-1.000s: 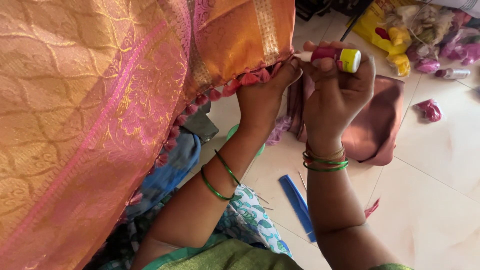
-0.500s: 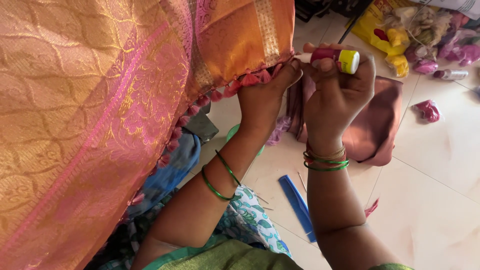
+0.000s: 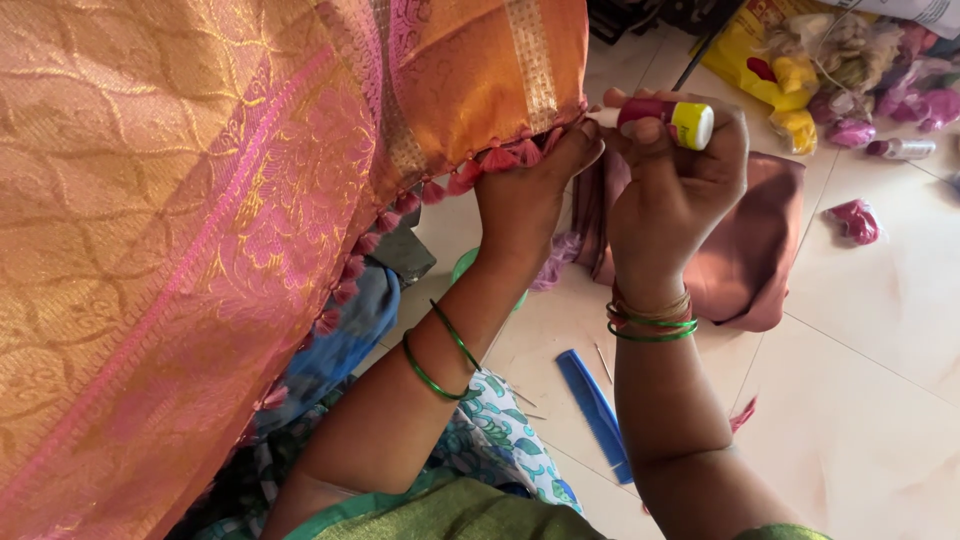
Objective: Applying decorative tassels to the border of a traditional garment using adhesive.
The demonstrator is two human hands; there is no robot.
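A small tube with a red body and yellow cap [image 3: 668, 118] lies across the top of the right hand [image 3: 672, 195], whose fingers are curled tight around it, the cap sticking out past the knuckles. Just beside it, the left hand [image 3: 528, 190] is closed in a pinch on the tasselled edge of an orange and pink silk cloth [image 3: 250, 200], its thumb almost meeting the right hand's fingertips at the row of pink tassels [image 3: 500, 158]. Both wrists carry green bangles [image 3: 648, 325]. Beyond the right hand a folded brownish-pink cloth [image 3: 760, 250] rests on the tiled floor [image 3: 880, 400]. Below the wrists, between the forearms, a blue comb [image 3: 595, 413] lies on the floor. Well beyond the right hand sit pink thread bundles [image 3: 852, 220] and a yellow bag [image 3: 760, 50].
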